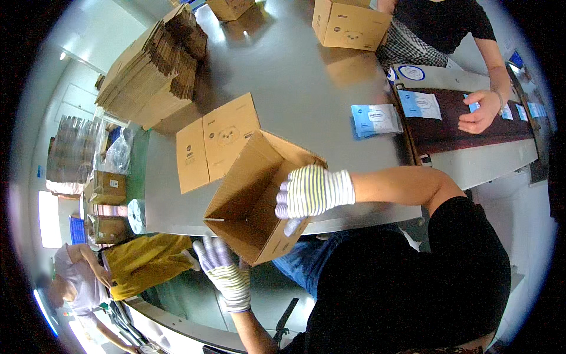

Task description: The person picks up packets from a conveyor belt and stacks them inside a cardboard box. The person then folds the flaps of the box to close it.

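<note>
An open cardboard box (233, 194) is tilted at the near edge of the metal table, its hollow inside showing. My right hand (312, 192), in a striped glove, grips the box's right wall, fingers over the rim and thumb outside. My left hand (224, 274), gloved alike, is beside the box's lower left corner with its fingers stretched out and apart; whether it touches the cardboard I cannot tell. Behind the box lies a flat folded carton (221, 141) with a printed animal picture.
Stacked flattened cartons (153, 71) stand at the far left. Blue-and-white packets (376, 120) lie at the table's right, beside a dark conveyor belt (454, 127) where a co-worker's hand (480, 112) handles packets. A made-up box (351, 26) stands far back. Another person (88, 265) is at left.
</note>
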`<state>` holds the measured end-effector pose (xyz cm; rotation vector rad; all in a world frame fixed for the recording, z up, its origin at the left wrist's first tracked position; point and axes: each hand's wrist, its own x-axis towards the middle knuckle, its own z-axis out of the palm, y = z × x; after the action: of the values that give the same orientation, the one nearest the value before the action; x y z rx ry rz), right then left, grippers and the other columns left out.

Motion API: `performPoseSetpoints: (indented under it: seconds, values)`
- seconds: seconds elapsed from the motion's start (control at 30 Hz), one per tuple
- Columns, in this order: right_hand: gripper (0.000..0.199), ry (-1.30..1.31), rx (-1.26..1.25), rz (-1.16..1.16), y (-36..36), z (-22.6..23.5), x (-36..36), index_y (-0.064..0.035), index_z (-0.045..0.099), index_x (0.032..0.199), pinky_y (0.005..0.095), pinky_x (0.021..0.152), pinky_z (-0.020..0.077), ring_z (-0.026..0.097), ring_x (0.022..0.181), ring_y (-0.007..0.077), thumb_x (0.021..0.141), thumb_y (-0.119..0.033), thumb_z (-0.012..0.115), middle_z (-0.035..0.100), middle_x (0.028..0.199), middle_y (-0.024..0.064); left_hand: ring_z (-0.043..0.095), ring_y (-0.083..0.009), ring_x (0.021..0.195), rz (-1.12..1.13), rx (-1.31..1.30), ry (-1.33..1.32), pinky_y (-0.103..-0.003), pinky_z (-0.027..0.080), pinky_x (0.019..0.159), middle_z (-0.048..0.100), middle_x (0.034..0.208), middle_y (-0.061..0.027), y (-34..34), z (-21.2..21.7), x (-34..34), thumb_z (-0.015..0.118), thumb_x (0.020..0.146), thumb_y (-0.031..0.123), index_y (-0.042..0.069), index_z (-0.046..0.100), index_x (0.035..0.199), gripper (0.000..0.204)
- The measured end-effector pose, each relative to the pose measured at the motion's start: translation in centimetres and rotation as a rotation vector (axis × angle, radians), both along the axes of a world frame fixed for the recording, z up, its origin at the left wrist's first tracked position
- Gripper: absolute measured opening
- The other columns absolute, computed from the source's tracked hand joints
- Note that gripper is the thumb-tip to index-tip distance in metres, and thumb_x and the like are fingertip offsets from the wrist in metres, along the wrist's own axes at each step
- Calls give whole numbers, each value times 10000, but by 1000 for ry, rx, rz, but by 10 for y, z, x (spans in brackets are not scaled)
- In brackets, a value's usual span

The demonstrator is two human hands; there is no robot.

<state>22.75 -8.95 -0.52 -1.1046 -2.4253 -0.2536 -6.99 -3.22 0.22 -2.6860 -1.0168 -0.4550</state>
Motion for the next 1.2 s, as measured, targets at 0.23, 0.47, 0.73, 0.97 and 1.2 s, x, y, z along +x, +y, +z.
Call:
performPoseSetpoints:
  seconds: [0.23, 0.47, 0.73, 0.97, 1.2]
  values:
    - [585, 12, 140, -166, -2, 3, 52, -112, 476, 569, 380, 521, 389, 468, 554, 234, 688, -680, 550, 439, 564, 30, 485, -342, 1102, -437, -95, 36, -567, 278, 1079, 497, 1009, -107, 22, 13, 65, 756, 545, 242, 96, 475, 1020, 571]
    - [188, 394, 74, -675, 2, -15, 73, -84, 586, 908, 489, 1071, 311, 353, 1288, 389, 814, -247, 593, 480, 1267, 167, 508, -322, 819, -582, -36, -63, -454, 421, 806, 488, 824, -112, 34, 2, 139, 747, 652, 327, 99, 473, 894, 431]
    - [136, 631, 53, -341, 46, -26, 56, -79, 588, 937, 498, 1115, 243, 291, 1346, 387, 863, -169, 519, 450, 1345, 156, 497, -276, 733, -438, -39, -6, -414, 411, 676, 476, 783, -87, 22, 4, 114, 713, 700, 350, 112, 457, 852, 382]
    - [37, 787, -50, -238, 48, -16, 49, -66, 598, 815, 489, 1094, 277, 340, 1302, 395, 817, -102, 589, 520, 1262, 162, 551, -316, 831, -377, -60, -142, -442, 460, 779, 547, 842, -112, 1, 4, 103, 728, 727, 260, 99, 538, 959, 341]
    - [126, 842, -131, -227, 41, -12, 47, -116, 618, 778, 505, 1116, 212, 309, 1343, 357, 853, -191, 550, 494, 1343, 105, 579, -281, 785, -303, -28, -100, -534, 331, 1052, 539, 700, -67, 2, 11, 86, 679, 770, 277, 109, 538, 769, 220]
